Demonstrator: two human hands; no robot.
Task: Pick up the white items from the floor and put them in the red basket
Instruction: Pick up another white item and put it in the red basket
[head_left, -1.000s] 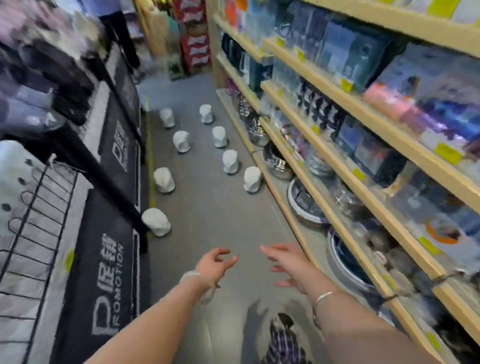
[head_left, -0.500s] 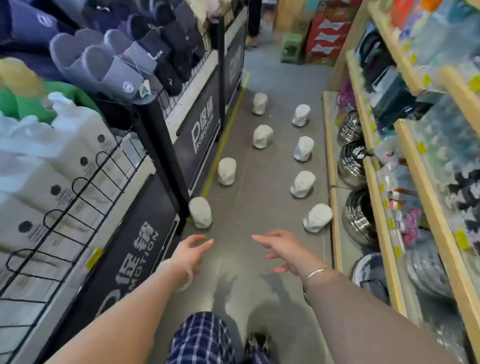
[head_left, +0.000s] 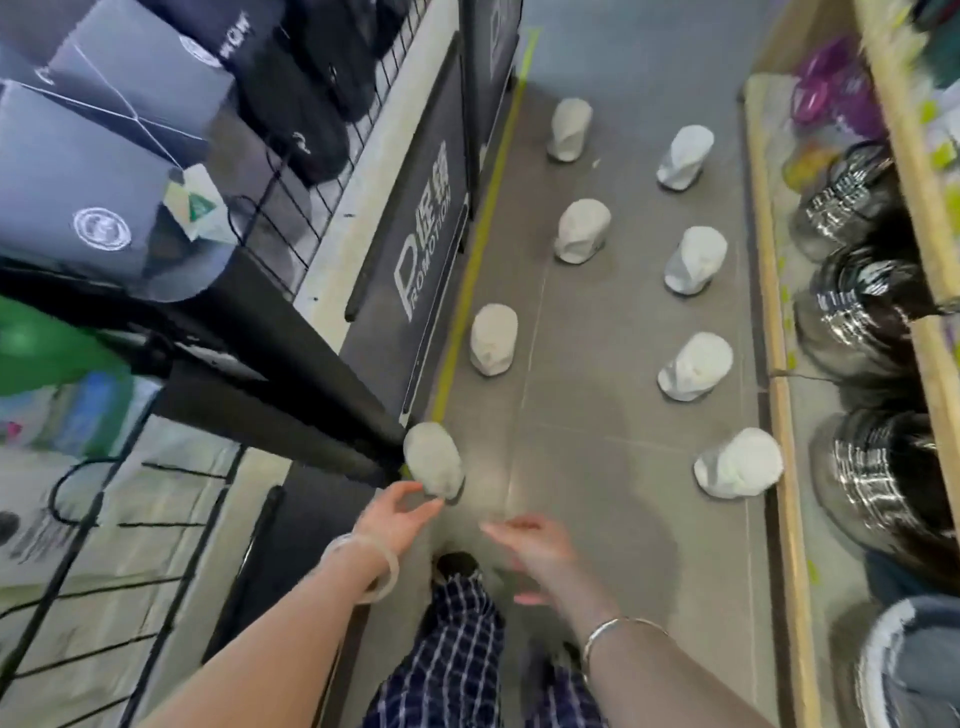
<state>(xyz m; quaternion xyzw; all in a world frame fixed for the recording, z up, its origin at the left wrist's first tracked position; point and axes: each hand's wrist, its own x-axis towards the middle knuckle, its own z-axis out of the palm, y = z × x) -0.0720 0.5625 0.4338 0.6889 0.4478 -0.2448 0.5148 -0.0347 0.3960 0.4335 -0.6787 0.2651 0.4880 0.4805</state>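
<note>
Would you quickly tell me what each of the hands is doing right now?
Left hand: open, reaching at the nearest white item, holding nothing.
Right hand: open, holding nothing.

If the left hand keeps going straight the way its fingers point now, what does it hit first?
Most likely the nearest white item on the floor by the black rack's foot. The left hand is open, its fingertips just short of it, though depth is hard to judge.

Head view — looking steeply down the aisle floor (head_left: 597, 415).
</note>
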